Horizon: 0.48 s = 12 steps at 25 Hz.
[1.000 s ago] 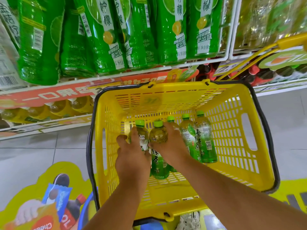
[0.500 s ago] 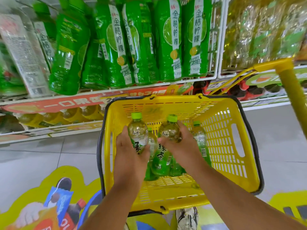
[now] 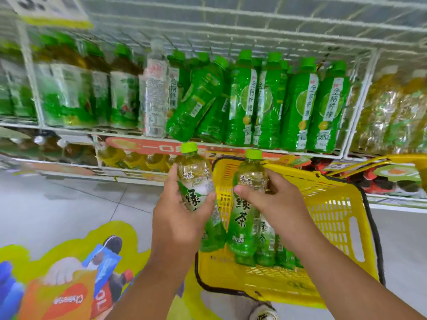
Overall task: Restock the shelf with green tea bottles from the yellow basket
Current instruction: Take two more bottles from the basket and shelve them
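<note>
My left hand (image 3: pixel 178 218) grips a green tea bottle (image 3: pixel 195 179) with a lime-green cap, held upright above the basket's left rim. My right hand (image 3: pixel 275 199) grips a second green tea bottle (image 3: pixel 242 218) of the same kind, upright over the yellow basket (image 3: pixel 335 218). A few more green tea bottles (image 3: pixel 265 245) stand inside the basket behind that bottle, partly hidden by my right forearm. The white wire shelf (image 3: pixel 231 146) is just beyond both bottles.
The shelf holds bright green lemon drink bottles (image 3: pixel 298 105), one leaning bottle (image 3: pixel 196 100), a clear white-labelled bottle (image 3: pixel 154 93) and blurred green-labelled bottles (image 3: pixel 69 95) at left. Yellow bottles (image 3: pixel 129 158) lie on the lower shelf. A floor sticker (image 3: pixel 69 273) covers the tiles at lower left.
Both hands have lifted their bottles up out of the basket toward the shelf. The view has tilted up and left, so the shelf fills more of the frame.
</note>
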Tool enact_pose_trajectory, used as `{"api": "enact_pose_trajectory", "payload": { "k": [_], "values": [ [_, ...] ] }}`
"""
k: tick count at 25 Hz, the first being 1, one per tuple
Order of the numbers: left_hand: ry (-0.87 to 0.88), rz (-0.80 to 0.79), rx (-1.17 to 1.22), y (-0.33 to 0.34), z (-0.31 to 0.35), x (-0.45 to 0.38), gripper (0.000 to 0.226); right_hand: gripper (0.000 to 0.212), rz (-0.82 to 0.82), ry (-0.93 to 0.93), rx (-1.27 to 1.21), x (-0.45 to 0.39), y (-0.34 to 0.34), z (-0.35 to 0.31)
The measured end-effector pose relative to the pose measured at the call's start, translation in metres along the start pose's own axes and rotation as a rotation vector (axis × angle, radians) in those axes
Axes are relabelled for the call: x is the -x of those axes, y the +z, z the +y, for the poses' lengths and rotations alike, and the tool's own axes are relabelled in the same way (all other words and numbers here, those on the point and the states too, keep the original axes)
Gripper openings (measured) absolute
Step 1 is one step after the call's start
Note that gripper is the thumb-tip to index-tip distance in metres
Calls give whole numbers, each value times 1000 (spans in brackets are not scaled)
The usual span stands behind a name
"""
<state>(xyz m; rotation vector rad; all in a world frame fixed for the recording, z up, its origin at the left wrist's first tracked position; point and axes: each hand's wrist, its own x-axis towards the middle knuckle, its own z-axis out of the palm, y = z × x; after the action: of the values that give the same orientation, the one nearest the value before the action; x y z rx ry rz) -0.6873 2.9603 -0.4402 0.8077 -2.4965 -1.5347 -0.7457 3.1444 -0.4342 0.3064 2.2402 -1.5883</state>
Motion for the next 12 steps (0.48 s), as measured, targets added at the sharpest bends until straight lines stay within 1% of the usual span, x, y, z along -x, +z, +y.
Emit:
{"api": "enact_pose_trajectory", "payload": {
  "k": [1, 3, 4, 6, 12],
  "values": [
    [-6, 14, -5, -15, 0, -1, 95, 69, -26, -18, 10, 2, 11, -10],
    [23, 38, -1, -46, -5, -10, 96, 38, -58, -39, 11, 6, 33, -31],
    [37, 51, 9, -63, -11, -15, 96, 32, -79, -61, 1, 6, 47, -38],
    [28, 84, 1, -99, -21, -25, 95, 33, -112, -100, 12, 8, 76, -56],
    [-47, 173, -7, -216, -62, -58, 94, 33, -144, -200, 24, 15, 182, -105]
  ]
}}
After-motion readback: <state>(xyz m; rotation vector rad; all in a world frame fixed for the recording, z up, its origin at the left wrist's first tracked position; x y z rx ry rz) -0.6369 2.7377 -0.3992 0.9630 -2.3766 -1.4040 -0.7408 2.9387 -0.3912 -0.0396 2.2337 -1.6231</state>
